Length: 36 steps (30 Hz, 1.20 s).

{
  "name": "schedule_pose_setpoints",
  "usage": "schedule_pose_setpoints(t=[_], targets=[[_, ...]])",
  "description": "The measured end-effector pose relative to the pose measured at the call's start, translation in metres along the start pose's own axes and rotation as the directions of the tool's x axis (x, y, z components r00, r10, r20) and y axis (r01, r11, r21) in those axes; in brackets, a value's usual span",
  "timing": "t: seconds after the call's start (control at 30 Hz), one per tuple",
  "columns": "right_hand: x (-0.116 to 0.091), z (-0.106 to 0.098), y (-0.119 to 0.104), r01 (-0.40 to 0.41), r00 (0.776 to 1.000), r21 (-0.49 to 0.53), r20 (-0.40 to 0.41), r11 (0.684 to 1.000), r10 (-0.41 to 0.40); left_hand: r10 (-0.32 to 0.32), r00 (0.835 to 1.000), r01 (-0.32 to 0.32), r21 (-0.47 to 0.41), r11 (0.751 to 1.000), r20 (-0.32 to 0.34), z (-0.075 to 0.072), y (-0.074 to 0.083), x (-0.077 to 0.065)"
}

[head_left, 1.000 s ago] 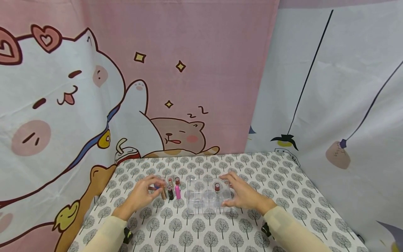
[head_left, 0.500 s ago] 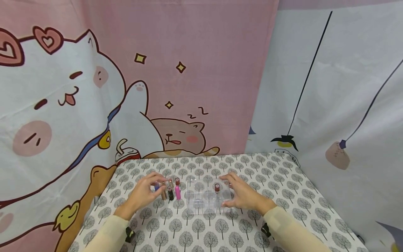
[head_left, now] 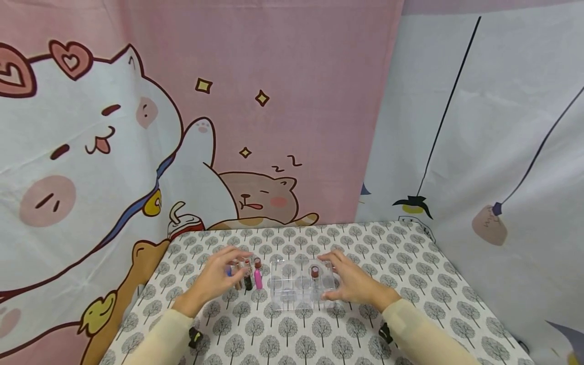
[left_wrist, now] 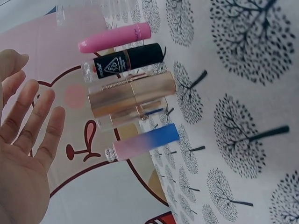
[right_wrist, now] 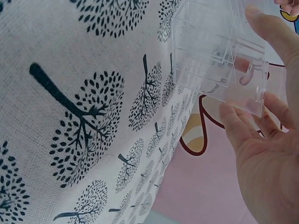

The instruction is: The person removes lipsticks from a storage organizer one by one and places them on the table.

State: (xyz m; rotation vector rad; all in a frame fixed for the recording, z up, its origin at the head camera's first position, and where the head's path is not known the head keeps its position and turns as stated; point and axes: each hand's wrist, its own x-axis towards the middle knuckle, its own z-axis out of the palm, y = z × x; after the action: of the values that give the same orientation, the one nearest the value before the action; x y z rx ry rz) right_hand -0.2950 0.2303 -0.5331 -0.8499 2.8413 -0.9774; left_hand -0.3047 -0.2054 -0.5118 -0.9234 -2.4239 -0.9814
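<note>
My left hand hovers over the left part of a row of lipsticks, fingers loosely spread and holding nothing. In the left wrist view, the hand is apart from a pink tube, a black lipstick, a gold one and a pink-to-blue one, all upright on the cloth. My right hand grips the right end of a clear compartment organizer, thumb on the near side and fingers on the far side. One lipstick with a dark red cap stands inside the organizer.
A dark-red-capped tube stands behind the pink one. The table is covered by a tree-print cloth. Behind it hangs a pink cartoon curtain, and a white one hangs at the right.
My left hand has moved slightly right across the lipstick row, and its thumb and fingers have spread apart. The right hand and organizer have stayed in place.
</note>
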Motion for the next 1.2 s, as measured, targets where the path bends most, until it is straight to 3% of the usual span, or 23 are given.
schedule_pose_setpoints(t=[0.47, 0.77, 0.97, 1.2], targets=[[0.001, 0.001, -0.001, -0.002, 1.000, -0.011, 0.007, 1.000, 0.002, 0.104, 0.994, -0.104, -0.012, 0.994, -0.030, 0.021, 0.014, 0.018], [0.002, 0.001, 0.002, 0.005, 1.000, -0.012, 0.003, 1.000, -0.005, 0.141, 0.990, -0.142, -0.040, 0.989, -0.011, 0.037, 0.029, 0.032], [0.003, 0.001, 0.004, 0.014, 1.000, -0.019, -0.008, 1.000, -0.014, 0.101, 0.994, -0.100, -0.028, 0.995, 0.042, 0.048, 0.042, 0.042], [0.003, 0.001, 0.003, 0.026, 1.000, -0.022, -0.005, 0.999, -0.026, 0.101, 0.990, -0.101, 0.000, 0.995, 0.096, 0.064, 0.056, 0.053]])
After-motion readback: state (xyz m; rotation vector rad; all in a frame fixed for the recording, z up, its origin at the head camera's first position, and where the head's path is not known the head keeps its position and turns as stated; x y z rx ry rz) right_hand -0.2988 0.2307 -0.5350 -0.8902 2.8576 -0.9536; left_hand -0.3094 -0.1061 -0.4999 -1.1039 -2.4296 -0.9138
